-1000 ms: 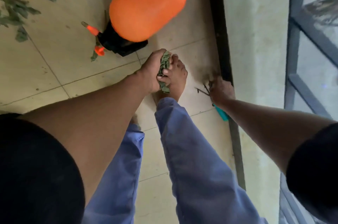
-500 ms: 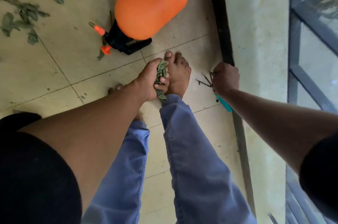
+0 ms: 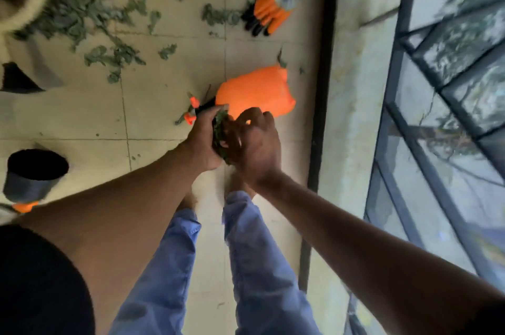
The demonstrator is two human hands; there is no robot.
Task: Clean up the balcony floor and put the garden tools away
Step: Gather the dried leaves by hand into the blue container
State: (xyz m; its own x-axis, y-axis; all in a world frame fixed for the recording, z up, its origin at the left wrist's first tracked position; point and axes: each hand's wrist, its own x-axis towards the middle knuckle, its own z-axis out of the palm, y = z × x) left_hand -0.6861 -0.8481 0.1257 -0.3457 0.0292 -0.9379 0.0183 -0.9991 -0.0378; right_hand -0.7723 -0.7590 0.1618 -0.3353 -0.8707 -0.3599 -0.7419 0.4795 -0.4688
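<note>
Floor around you: sprayer (image 3: pixel 254 94), gloves (image 3: pixel 269 8), pot (image 3: pixel 34 173), scattered leaves (image 3: pixel 82 20). Your left hand (image 3: pixel 203 140) grips a leaf wad (image 3: pixel 220 132); right hand (image 3: pixel 255 146) presses against it, grip unclear.

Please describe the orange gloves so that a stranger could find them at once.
Follow the dark strip along the wall to the far end of the floor. The orange gloves lie beside it, beyond the orange sprayer. Only they have black fingertips.
</note>
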